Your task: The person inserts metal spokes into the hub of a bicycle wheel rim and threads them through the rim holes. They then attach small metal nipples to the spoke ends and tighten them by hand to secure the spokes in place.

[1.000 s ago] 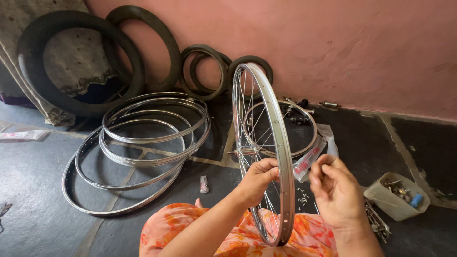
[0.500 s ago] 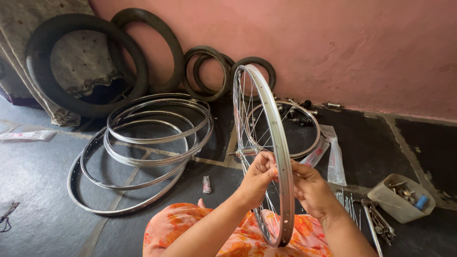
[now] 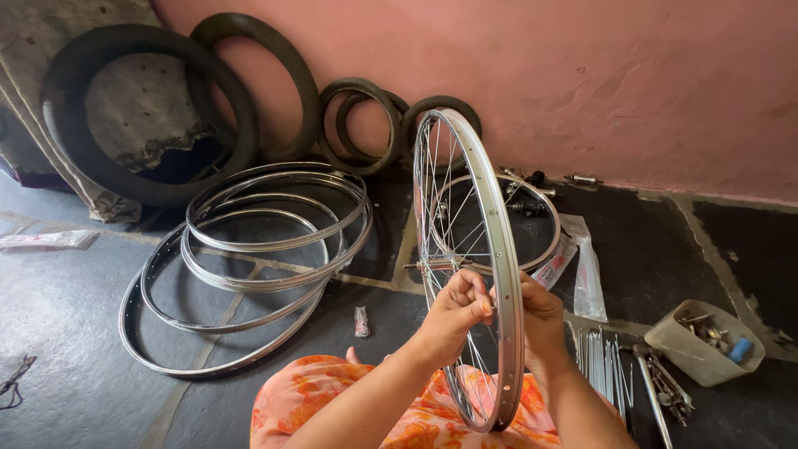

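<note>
A spoked silver bicycle wheel (image 3: 490, 216) stands upright, edge-on to me, its lower rim over my lap in orange patterned cloth (image 3: 416, 407). My left hand (image 3: 455, 308) is on the left side of the rim, fingers pinched at a spoke near the rim. Pressed against the rim's right side is my right hand (image 3: 540, 312), partly hidden behind the rim; what its fingers hold cannot be seen.
Several bare silver rims (image 3: 249, 258) lie stacked on the dark stone floor at left. Black tyres (image 3: 141, 116) lean on the pink wall. Another rim (image 3: 532, 224) lies behind the wheel. Loose spokes (image 3: 603, 366) and a plastic tub of small parts (image 3: 702, 341) sit at right.
My right hand has come in from the right and now rests against the rim opposite my left hand. The view has shifted slightly.
</note>
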Available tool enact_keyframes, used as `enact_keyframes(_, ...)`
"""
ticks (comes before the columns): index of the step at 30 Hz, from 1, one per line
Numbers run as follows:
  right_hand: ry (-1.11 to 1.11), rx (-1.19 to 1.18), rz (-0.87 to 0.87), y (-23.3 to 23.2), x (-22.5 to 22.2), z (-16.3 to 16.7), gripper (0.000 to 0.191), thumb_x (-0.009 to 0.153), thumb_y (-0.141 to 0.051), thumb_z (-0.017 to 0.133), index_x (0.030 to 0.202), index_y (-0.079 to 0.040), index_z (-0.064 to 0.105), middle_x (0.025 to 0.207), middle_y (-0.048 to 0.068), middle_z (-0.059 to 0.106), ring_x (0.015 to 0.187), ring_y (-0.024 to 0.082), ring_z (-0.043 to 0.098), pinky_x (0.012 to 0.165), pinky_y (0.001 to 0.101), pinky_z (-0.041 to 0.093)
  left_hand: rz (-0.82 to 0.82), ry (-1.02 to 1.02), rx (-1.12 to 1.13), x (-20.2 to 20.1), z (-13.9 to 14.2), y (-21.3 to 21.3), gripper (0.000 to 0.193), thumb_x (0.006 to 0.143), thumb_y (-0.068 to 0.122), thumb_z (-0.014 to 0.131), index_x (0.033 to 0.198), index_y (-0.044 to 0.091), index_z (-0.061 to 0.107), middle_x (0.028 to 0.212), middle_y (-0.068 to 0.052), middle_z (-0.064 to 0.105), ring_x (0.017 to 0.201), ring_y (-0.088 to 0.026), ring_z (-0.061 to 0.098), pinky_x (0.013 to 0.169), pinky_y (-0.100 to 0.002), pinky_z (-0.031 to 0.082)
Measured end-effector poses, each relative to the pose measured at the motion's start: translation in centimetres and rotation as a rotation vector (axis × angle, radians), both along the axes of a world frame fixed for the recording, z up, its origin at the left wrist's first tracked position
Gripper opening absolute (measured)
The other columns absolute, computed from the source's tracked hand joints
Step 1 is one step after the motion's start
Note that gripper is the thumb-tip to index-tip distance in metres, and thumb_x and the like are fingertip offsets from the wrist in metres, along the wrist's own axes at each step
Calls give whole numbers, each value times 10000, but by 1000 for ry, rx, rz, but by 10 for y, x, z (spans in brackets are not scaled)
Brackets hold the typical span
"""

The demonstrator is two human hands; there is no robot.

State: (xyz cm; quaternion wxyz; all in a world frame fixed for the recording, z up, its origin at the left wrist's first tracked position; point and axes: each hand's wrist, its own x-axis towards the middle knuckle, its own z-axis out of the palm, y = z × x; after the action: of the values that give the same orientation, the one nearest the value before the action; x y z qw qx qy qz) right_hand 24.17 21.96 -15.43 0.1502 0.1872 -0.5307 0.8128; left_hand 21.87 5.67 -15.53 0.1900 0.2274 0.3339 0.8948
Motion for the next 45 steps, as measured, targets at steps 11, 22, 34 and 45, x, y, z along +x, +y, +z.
enact_keyframes(11,19,299,-277,-5,43,25,130,918,80,653,977,13,749,960,27,661,766,104,607,649,228,490,-78,25,-66,8,3,-4,172,955,95,738,1037,76,588,1009,-35,697,960,-121,666,933,-283,534)
enact_keyframes(22,289,859,-943,-14,75,45,177,841,108,659,992,19,690,1005,115,683,869,260,700,745,337,553,-73,226,-286,6,-15,-7,137,1056,146,656,1062,9,654,1044,-24,695,1010,-98,645,968,-280,539)
enact_keyframes(34,312,1011,-1261,21,86,37,136,943,22,759,1040,-48,694,1035,113,677,855,254,677,730,312,531,-147,302,-304,6,-7,-7,159,1064,141,636,1010,-5,670,982,-55,705,938,-139,669,901,-308,559)
enact_keyframes(45,-463,-161,-304,58,83,56,248,1003,-86,502,1075,82,670,923,56,721,506,41,337,452,203,266,-127,275,-315,5,-15,-9,180,1050,171,665,982,4,672,974,-45,704,938,-136,671,902,-310,553)
